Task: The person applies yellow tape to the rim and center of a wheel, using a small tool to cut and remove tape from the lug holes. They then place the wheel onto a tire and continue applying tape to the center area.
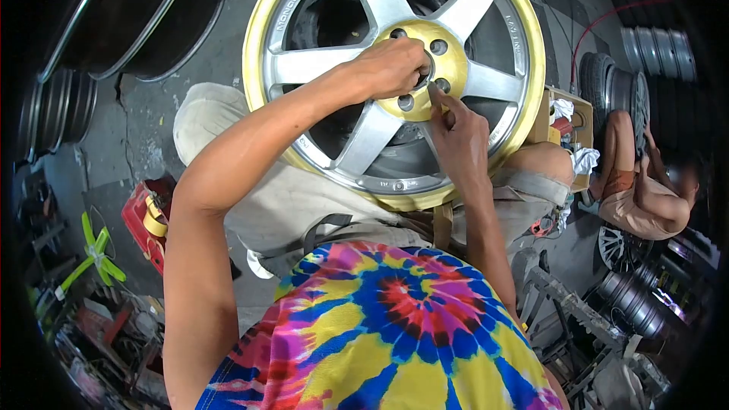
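A silver alloy wheel (296, 68) leans face up against my lap. Its outer lip is yellow, and yellow covering that looks like masking tape lies over the hub (453, 68) around the bolt holes. My left hand (395, 67) is curled closed over the hub's centre bore, so whatever its fingertips pinch is hidden. Just right of it and lower, my right hand (459, 133) touches the hub's edge with thumb and fingers drawn together. I cannot make out anything between them.
To the left stand a red box (144, 220) with a yellow tape roll (156, 222) and a green fan blade (96, 250). Large rims (144, 15) are at upper left. On the right are a cardboard box (581, 118) and a person (645, 201) handling a tyre (596, 80).
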Available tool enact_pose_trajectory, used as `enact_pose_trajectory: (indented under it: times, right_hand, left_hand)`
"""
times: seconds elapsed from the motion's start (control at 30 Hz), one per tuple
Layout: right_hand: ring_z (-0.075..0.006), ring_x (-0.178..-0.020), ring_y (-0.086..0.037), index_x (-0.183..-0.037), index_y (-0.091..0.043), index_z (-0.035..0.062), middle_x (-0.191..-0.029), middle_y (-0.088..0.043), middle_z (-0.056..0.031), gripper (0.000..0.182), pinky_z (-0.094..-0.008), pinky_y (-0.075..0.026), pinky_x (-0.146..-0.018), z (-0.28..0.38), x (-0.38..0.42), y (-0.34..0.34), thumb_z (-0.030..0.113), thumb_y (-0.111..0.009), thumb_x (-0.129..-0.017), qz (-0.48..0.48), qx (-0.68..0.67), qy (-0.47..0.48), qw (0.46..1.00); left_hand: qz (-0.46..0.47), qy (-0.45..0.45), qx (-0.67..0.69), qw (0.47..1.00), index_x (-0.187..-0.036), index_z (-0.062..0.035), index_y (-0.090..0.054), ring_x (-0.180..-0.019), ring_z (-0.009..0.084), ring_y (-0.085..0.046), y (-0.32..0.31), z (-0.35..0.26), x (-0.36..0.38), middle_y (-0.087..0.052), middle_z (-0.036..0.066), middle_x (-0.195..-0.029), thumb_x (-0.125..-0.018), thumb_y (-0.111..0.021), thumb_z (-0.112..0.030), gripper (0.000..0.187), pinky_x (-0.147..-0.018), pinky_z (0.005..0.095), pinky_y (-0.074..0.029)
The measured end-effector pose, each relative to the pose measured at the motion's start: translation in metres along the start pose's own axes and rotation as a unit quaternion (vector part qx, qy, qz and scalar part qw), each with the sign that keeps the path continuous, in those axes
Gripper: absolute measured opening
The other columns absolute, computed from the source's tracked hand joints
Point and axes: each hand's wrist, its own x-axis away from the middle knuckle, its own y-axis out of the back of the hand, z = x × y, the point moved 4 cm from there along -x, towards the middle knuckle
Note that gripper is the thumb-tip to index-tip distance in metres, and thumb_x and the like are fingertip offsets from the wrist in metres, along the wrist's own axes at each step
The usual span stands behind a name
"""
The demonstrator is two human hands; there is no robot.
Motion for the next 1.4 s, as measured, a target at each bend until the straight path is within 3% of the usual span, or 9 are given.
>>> enact_pose_trajectory:
  times: [0.33,0.4,0.83,0.9,1.03,1.13,1.23,1.3,1.4]
  right_hand:
    - [-0.0398,-0.06,-0.067,-0.118,-0.073,-0.0033,-0.069,-0.066,-0.0249,0.029,-0.0443,-0.051,-0.061,0.001,0.0,-0.014,0.01,-0.072,-0.092,-0.04,-0.043,0.0,0.998]
    - [-0.0393,-0.056,-0.064,-0.118,-0.072,-0.0041,-0.066,-0.065,-0.0236,0.029,-0.0442,-0.05,-0.06,-0.003,0.009,-0.012,0.01,-0.072,-0.092,-0.035,-0.089,-0.036,0.995]
    - [-0.0387,-0.064,-0.071,-0.11,-0.073,-0.0048,-0.069,-0.068,-0.0236,0.025,-0.0439,-0.053,-0.063,0.015,0.0,-0.028,0.014,-0.073,-0.092,-0.041,-0.089,-0.045,0.994]
    - [-0.0369,-0.063,-0.071,-0.109,-0.073,-0.0053,-0.069,-0.069,-0.0228,0.026,-0.0429,-0.053,-0.062,0.01,0.009,-0.028,0.014,-0.073,-0.092,-0.018,-0.119,-0.093,0.988]
    - [-0.0353,-0.062,-0.071,-0.112,-0.072,-0.0056,-0.067,-0.068,-0.0225,0.027,-0.0423,-0.052,-0.061,0.014,0.006,-0.036,0.014,-0.073,-0.093,-0.034,-0.127,-0.055,0.99]
    - [-0.0346,-0.062,-0.072,-0.11,-0.073,-0.0065,-0.069,-0.069,-0.0233,0.026,-0.0414,-0.052,-0.06,0.015,0.001,-0.039,0.013,-0.073,-0.093,-0.019,-0.145,-0.097,0.985]
    - [-0.0345,-0.06,-0.071,-0.112,-0.072,-0.0077,-0.067,-0.068,-0.0227,0.028,-0.0414,-0.052,-0.059,0.012,0.002,-0.037,0.013,-0.073,-0.093,-0.044,-0.122,-0.04,0.991]
    - [-0.0298,-0.054,-0.07,-0.118,-0.07,-0.0103,-0.065,-0.068,-0.0198,0.034,-0.0387,-0.051,-0.055,0.01,0.01,-0.033,0.015,-0.072,-0.094,-0.021,-0.145,-0.068,0.987]
    - [-0.0225,-0.049,-0.068,-0.124,-0.066,-0.0129,-0.063,-0.068,-0.0162,0.039,-0.0356,-0.052,-0.053,0.023,0.004,-0.034,0.014,-0.069,-0.096,0.025,-0.202,-0.126,0.971]
  left_hand:
    - [0.019,0.005,0.03,0.999,-0.112,0.0012,-0.076,-0.106,0.0397,-0.069,0.003,-0.001,0.0,-0.071,0.019,-0.115,-0.092,-0.068,-0.004,0.022,-0.093,0.0454,-0.054]
    - [0.005,-0.011,0.026,1.0,-0.111,0.0011,-0.076,-0.105,0.0396,-0.069,0.001,-0.001,-0.001,-0.071,0.019,-0.114,-0.092,-0.068,-0.004,0.021,-0.092,0.0455,-0.054]
    - [0.03,-0.006,0.033,0.999,-0.108,0.0035,-0.075,-0.108,0.0399,-0.068,0.007,-0.005,0.0,-0.071,0.022,-0.113,-0.09,-0.067,-0.002,0.021,-0.093,0.0463,-0.053]
    - [0.019,-0.013,0.025,0.999,-0.103,0.0036,-0.075,-0.1,0.0405,-0.069,0.001,0.002,0.0,-0.072,0.023,-0.106,-0.089,-0.067,-0.002,0.017,-0.087,0.0473,-0.054]
    - [-0.001,-0.025,0.052,0.998,-0.097,0.0033,-0.075,-0.086,0.0413,-0.07,0.007,-0.001,-0.001,-0.072,0.023,-0.088,-0.089,-0.069,-0.005,0.013,-0.079,0.0478,-0.054]
    - [-0.051,-0.033,0.098,0.993,-0.086,0.005,-0.074,-0.082,0.047,-0.069,0.01,-0.003,0.0,-0.07,0.027,-0.083,-0.082,-0.068,-0.005,0.012,-0.076,0.0509,-0.055]
    - [-0.069,-0.01,0.095,0.993,-0.089,0.0044,-0.075,-0.083,0.0474,-0.069,0.019,-0.005,0.003,-0.07,0.029,-0.084,-0.085,-0.069,-0.008,0.015,-0.076,0.0511,-0.055]
    - [-0.089,-0.02,0.089,0.992,-0.09,0.0045,-0.075,-0.084,0.0476,-0.069,0.017,-0.004,0.003,-0.069,0.03,-0.084,-0.086,-0.068,-0.008,0.015,-0.076,0.0509,-0.055]
    - [-0.073,-0.042,0.073,0.994,-0.098,0.0036,-0.075,-0.094,0.0406,-0.069,0.011,0.003,-0.004,-0.072,0.023,-0.095,-0.091,-0.065,-0.007,0.016,-0.086,0.0467,-0.053]
